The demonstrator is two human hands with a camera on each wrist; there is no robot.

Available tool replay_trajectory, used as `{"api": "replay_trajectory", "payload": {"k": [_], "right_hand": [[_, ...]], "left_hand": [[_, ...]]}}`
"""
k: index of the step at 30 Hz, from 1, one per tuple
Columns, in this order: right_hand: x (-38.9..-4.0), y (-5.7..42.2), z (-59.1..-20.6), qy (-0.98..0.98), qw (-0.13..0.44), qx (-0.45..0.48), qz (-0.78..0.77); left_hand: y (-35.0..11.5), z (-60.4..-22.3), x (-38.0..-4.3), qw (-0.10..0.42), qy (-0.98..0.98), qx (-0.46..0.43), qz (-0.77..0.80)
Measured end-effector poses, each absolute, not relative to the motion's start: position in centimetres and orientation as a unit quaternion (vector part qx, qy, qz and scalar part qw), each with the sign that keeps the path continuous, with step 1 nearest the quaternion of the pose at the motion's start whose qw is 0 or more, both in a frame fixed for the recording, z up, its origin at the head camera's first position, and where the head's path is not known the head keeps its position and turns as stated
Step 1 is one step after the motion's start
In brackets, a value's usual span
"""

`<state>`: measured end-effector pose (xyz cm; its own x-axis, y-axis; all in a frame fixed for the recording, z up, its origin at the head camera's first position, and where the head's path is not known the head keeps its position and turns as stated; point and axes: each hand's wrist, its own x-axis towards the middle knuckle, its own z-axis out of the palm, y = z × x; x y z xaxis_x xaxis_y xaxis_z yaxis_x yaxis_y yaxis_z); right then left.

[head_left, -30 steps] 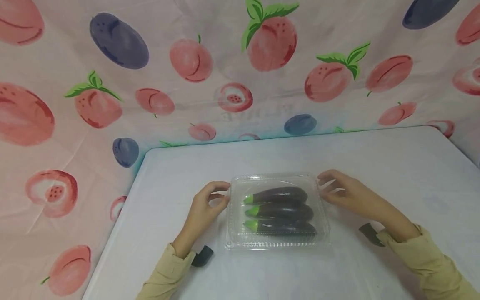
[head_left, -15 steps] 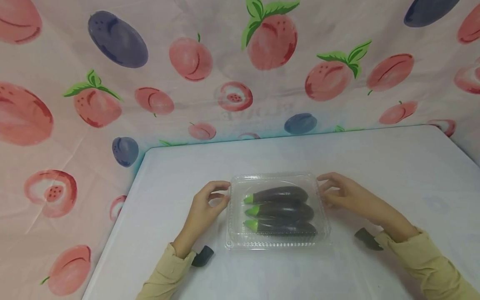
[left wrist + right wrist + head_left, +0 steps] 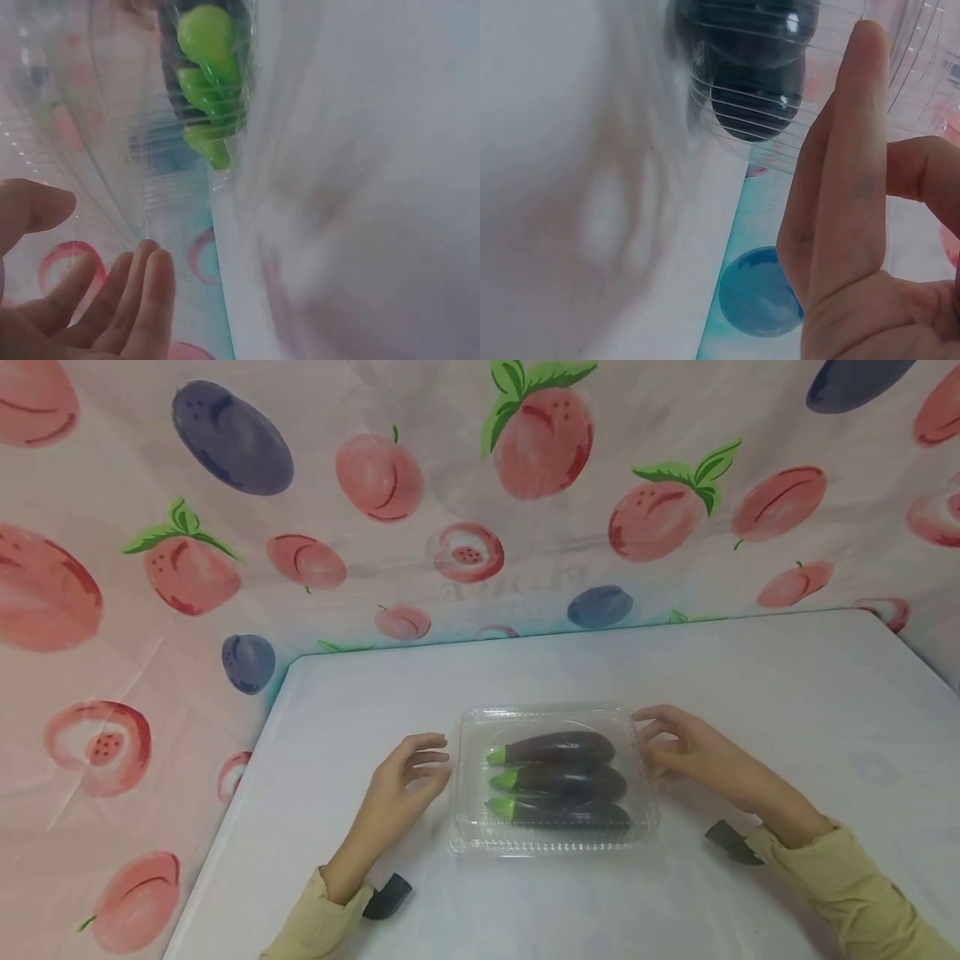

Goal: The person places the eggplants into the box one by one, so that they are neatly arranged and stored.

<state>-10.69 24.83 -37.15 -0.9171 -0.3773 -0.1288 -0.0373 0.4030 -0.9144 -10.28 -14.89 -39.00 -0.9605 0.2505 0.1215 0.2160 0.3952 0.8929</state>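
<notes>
A clear plastic clamshell container (image 3: 471, 735) sits closed on the white table. Three dark purple eggplants (image 3: 558, 748) with bright green stem ends lie side by side inside it, stems to the left. My left hand (image 3: 397, 785) is just off the container's left side, thumb and fingers apart and holding nothing. In the left wrist view, green stem ends (image 3: 204, 34) show through the clear wall above my spread fingers (image 3: 154, 292). At the opposite side, my right hand (image 3: 693, 752) has its fingertips right at the rim. The right wrist view shows a straight finger (image 3: 855, 165) against the ridged wall.
The white tabletop (image 3: 375, 685) spreads around the container. Behind and to the left hangs a pink cloth (image 3: 315, 493) printed with peaches and plums. A dark piece (image 3: 387, 896) sticks out beside the left cuff, and another (image 3: 733, 843) beside the right cuff.
My left hand has drawn back from the container's left edge, moving left and slightly nearer to me. My right hand stays at the right edge, its fingers barely shifted. The container keeps its place.
</notes>
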Motion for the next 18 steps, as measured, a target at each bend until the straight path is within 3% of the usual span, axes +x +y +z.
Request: {"api": "replay_trajectory", "payload": {"k": [18], "right_hand": [[-10.9,24.9,-37.5,0.823,0.158,-0.119,-0.533]], "left_hand": [[-16.0,-38.1,-7.2,0.227,0.784,0.06,0.574]]}}
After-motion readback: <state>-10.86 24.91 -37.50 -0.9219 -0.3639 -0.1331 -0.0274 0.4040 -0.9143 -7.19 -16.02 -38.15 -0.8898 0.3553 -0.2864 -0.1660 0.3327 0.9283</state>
